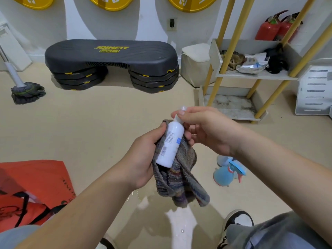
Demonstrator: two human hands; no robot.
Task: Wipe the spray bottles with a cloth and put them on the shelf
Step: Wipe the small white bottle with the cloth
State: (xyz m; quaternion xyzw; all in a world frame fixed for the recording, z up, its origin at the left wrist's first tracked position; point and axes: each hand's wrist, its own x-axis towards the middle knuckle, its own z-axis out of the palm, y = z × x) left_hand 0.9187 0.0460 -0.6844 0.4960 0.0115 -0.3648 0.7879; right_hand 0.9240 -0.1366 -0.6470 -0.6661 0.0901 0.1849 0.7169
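Wiping step, done mid-air above the floor in front of the person. Left hand cups the striped cloth, fingers curled round it and thumb on its upper edge. The white spray bottle lies in that cloth, tilted, nozzle end up and away. Right hand pinches the bottle's neck just under the cap, fingertips closed on it, lower fingers curled against the cloth. My read: this bottle is being wiped and is not yet shelved, with the right hand likely turning it while the cloth rubs the body (motion can't be confirmed from one frame). Next move calls for finishing the body, then carrying the bottle up and right to the yellow-legged shelf. Its middle board is cluttered; the bottom board looks freer. A blue spray bottle sits on the floor below the right forearm, probably unwiped, so more remains.
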